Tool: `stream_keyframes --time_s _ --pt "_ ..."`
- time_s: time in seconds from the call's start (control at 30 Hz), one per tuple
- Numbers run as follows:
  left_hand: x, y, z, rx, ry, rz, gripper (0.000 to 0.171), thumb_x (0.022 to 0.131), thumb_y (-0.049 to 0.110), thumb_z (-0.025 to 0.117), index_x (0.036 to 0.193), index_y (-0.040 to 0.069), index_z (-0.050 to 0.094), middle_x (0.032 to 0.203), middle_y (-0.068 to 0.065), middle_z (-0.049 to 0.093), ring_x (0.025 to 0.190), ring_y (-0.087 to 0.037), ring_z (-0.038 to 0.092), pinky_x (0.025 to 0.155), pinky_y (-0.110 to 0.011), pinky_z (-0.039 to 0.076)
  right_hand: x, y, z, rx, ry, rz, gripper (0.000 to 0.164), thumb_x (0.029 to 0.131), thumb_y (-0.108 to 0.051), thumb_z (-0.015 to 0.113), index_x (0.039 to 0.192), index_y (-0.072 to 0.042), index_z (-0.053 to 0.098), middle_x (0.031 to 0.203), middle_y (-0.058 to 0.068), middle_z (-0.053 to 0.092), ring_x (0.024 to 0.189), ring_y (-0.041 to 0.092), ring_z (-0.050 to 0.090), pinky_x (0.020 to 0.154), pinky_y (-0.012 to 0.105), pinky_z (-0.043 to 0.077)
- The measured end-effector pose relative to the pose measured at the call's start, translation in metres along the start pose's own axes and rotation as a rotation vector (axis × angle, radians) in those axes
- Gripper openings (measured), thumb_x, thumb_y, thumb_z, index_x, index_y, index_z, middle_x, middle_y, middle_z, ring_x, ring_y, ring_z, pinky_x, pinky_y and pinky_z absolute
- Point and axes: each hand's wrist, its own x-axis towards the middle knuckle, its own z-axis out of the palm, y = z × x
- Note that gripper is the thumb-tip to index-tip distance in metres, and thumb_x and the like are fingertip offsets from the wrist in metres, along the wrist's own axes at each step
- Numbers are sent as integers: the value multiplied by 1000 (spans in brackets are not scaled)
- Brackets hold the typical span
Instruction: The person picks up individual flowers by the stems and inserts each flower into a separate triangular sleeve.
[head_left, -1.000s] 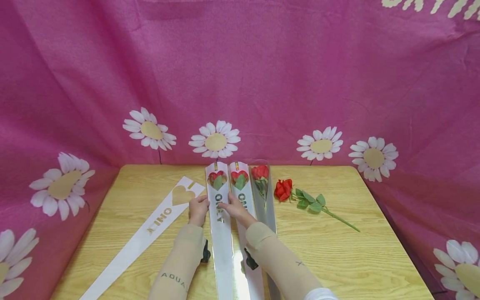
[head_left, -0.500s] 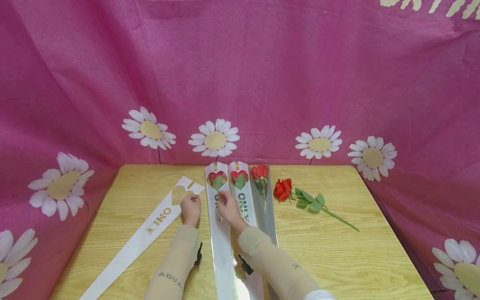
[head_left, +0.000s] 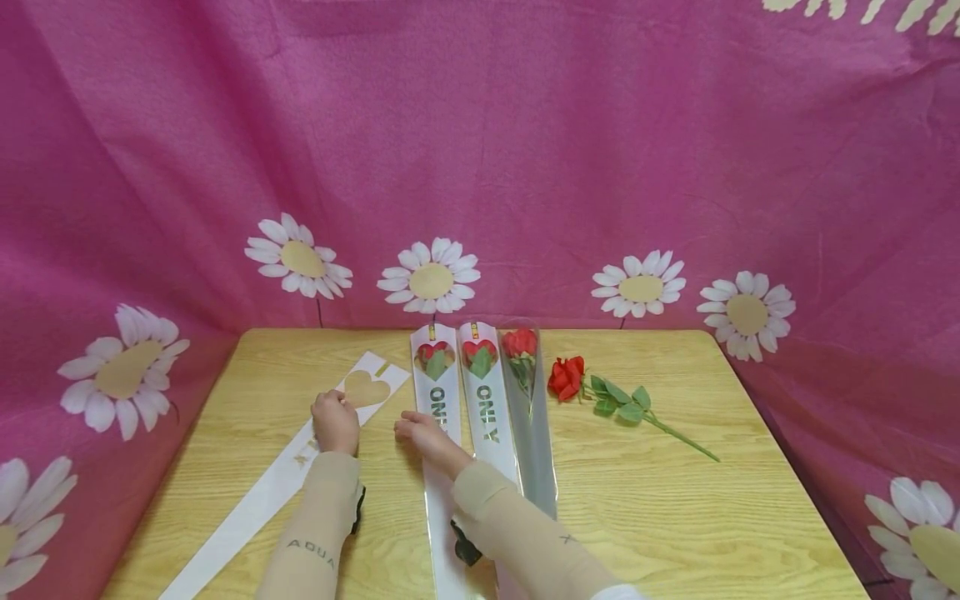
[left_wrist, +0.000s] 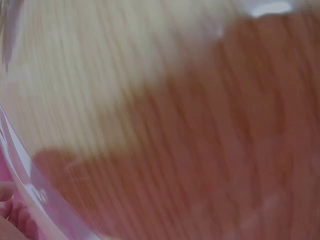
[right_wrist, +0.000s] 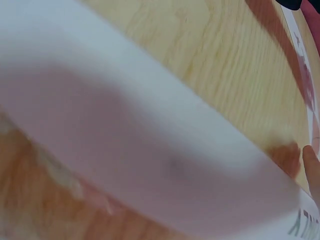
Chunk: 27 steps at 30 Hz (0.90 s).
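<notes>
My left hand [head_left: 335, 422] lies over the flat white flower sleeve [head_left: 247, 508], its curled fingers beside the heart-shaped window [head_left: 365, 388]; whether they grip the sleeve I cannot tell. In the left wrist view, curled fingers [left_wrist: 19, 220] show at the lower left corner beside a shiny clear edge [left_wrist: 30, 185]. My right hand [head_left: 431, 437] reaches leftward across the nearer white sleeve with a rose [head_left: 438, 492], fingers extended and holding nothing. A fingertip [right_wrist: 311, 167] appears at the right edge of the right wrist view, past the white sleeve's edge [right_wrist: 165, 145].
A second white sleeve with a rose [head_left: 486, 400] lies alongside, followed by a clear sleeve [head_left: 534, 450] with a red rose [head_left: 519, 343]. A loose red rose [head_left: 566, 379] with a leafy stem [head_left: 682, 437] rests farther right on the wooden table [head_left: 720, 533]. Pink daisy-printed cloth [head_left: 525, 167] surrounds the table.
Both hands have moved left, away from the middle rose sleeves. The left hand now lies over the flat sleeve; the right has come off the lettering. The sleeves and roses stay put.
</notes>
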Motion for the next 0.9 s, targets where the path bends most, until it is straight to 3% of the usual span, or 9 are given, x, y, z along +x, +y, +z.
stream_keyframes --time_s 0.17,0.23,0.3,0.37,0.47,0.6,0.73,0.83,0.9 --pt "4 -10 -10 43 -18 -60 28 78 1 50 104 -9 58 103 -27 53 98 -45 47 81 -52 40 81 111 -3 293 -21 80 75 77 -31 70 136 0 36 114 11 57 95 19 60 80 34 50" --pt "6 -13 -14 51 -40 -69 31 78 3 51 106 -9 57 106 -27 52 100 -45 46 83 -53 40 100 137 0 367 -20 120 73 72 -36 73 132 -9 41 111 6 59 96 19 59 81 35 50" --pt "7 -16 -15 61 -67 -75 33 79 5 53 108 -9 55 109 -27 50 103 -45 45 85 -53 38 105 142 7 416 -17 160 67 74 -39 70 130 -13 43 114 7 58 102 22 57 87 40 46" --pt "8 -18 -17 74 -94 -71 35 79 6 54 110 -10 54 112 -28 48 106 -45 43 88 -52 37 90 123 17 446 -14 194 64 81 -40 63 133 -9 41 124 13 52 112 28 50 95 46 39" --pt "8 -18 -21 104 -143 -73 38 80 8 54 112 -13 52 114 -30 45 108 -46 40 91 -52 35 30 44 37 497 -19 224 71 86 -39 57 136 4 32 137 23 37 126 37 35 104 50 27" --pt "8 -18 -26 149 -224 -89 44 80 9 53 117 -15 48 118 -32 42 110 -47 38 94 -52 33 -17 -23 56 594 -33 260 81 87 -39 57 139 11 19 145 25 22 133 38 22 108 46 21" --pt "8 -18 -28 165 -256 -89 47 80 10 53 120 -14 47 119 -32 40 112 -47 37 95 -52 32 -5 -10 60 656 -34 283 83 87 -41 57 140 9 17 145 26 20 133 39 21 108 46 22" --pt "8 -19 -29 164 -259 -90 48 79 10 53 121 -13 47 120 -32 41 112 -47 37 95 -52 32 -20 -30 61 674 -48 295 81 88 -40 55 138 11 18 143 29 20 132 42 21 107 48 21" --pt "9 -19 -28 154 -268 -95 50 77 9 53 122 -12 47 120 -32 40 112 -47 36 95 -52 31 -51 -70 67 665 -49 288 77 92 -38 48 139 12 13 145 29 15 133 42 17 109 47 18"
